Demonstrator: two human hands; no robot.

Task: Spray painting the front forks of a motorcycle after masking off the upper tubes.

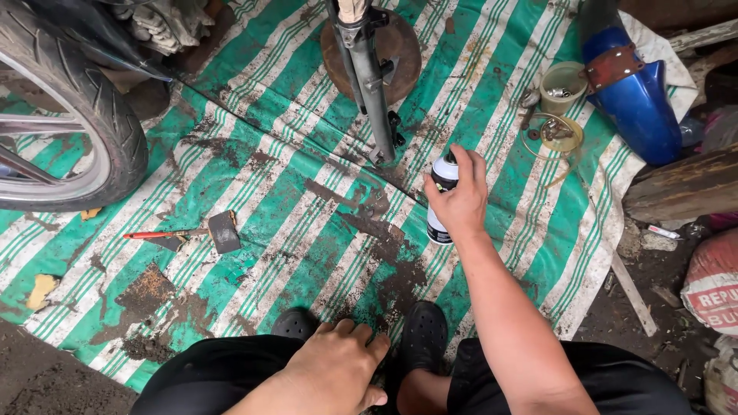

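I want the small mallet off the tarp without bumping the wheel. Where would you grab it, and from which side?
Probably by the thin red handle of the mallet. It lies flat, pointing left away from the dark block head, with bare tarp around it. Coming from above on the near side keeps a hand away from the tyre. The left hand, resting on the knee, is closest.

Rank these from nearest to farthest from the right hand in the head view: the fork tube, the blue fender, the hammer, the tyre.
From the right hand, which holds a spray can:
1. Fork tube, just ahead and to the left.
2. Blue fender, off to the upper right.
3. Hammer, left on the tarp.
4. Tyre, far left.
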